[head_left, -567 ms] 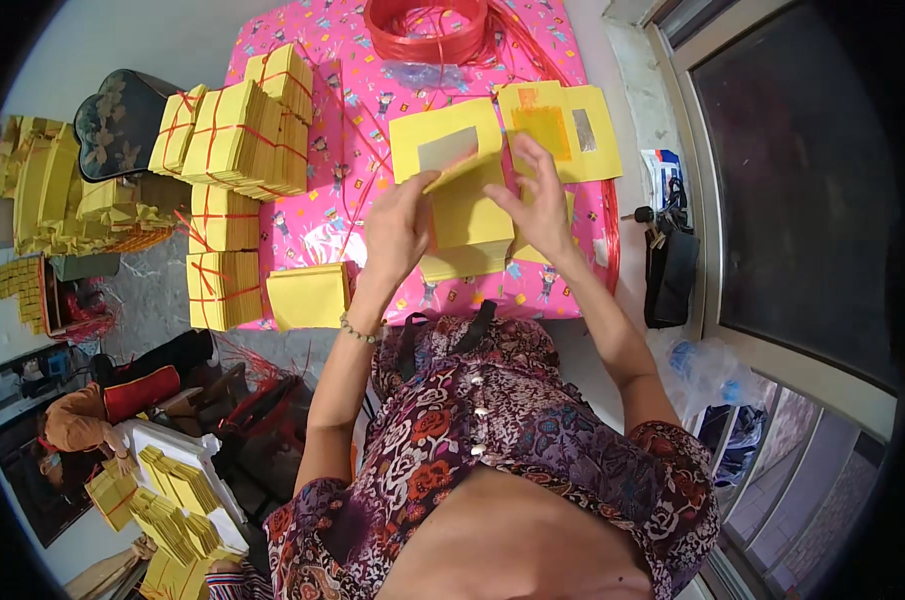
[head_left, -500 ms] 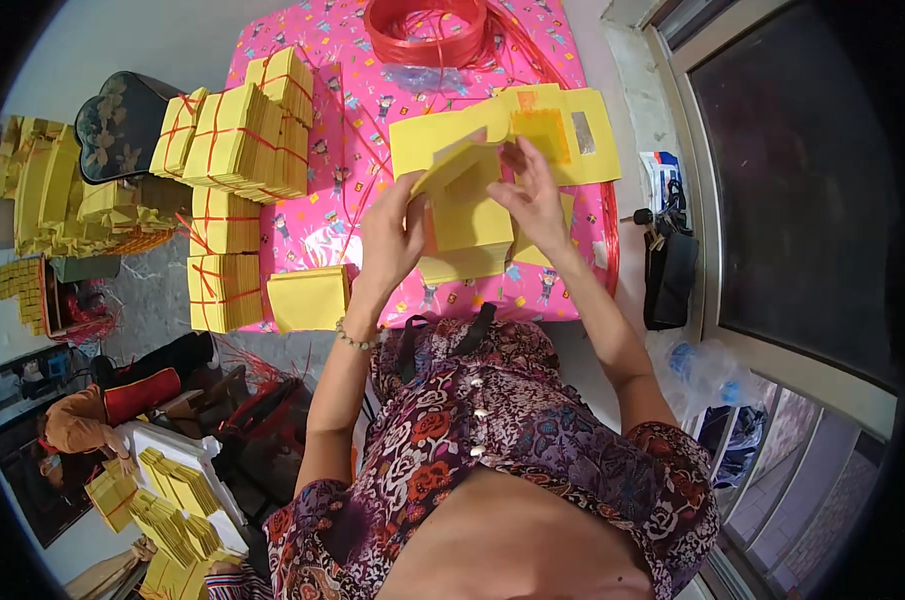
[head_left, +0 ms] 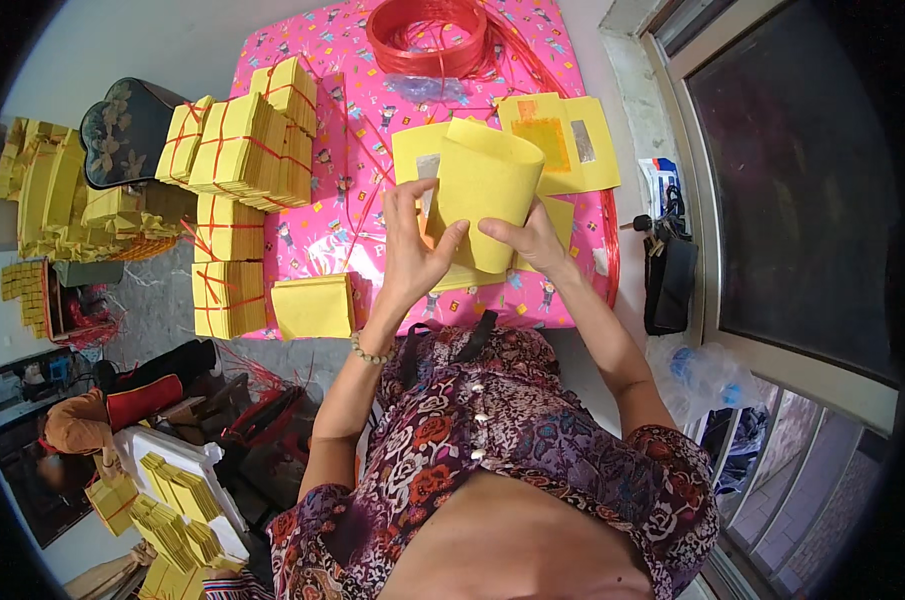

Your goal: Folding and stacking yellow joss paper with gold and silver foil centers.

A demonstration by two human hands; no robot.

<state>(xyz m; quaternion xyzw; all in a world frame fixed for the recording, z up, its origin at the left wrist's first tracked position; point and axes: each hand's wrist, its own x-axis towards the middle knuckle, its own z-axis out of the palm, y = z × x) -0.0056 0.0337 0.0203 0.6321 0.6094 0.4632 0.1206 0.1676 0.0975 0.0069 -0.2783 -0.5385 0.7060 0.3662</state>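
A: Biggest first. What's the surface?

B: Table with a pink patterned cover [head_left: 372, 150], cartoon print. Far end has a coil of red string [head_left: 427, 35].

A: Left side of it?

B: Yellow paper bundles tied with red string [head_left: 247, 150], stacked, more bundles below them at the near left corner. A loose yellow stack [head_left: 314, 305] lies near the front edge, untied as far as I can see.

A: Right side?

B: Flat yellow sheets with foil squares [head_left: 562, 140], one orange-gold patch, one silver, spread near the right edge.

A: And what's in hand?

B: A curled yellow sheet [head_left: 487, 185], bent into a half tube, raised above the middle of the table, in front of the flat sheets.

A: Left hand?

B: Left hand [head_left: 412, 250] grips the sheet's left edge, thumb across the front, fingers behind. Bead bracelet [head_left: 372, 352] on that wrist.

A: Right hand?

B: Right hand [head_left: 532, 240] pinches the lower right edge, thumb on the front. Another flat yellow sheet lies under both hands.

A: Off the table?

B: More yellow paper piles on the floor at left; a dark pouch [head_left: 667, 280] by the window at right.
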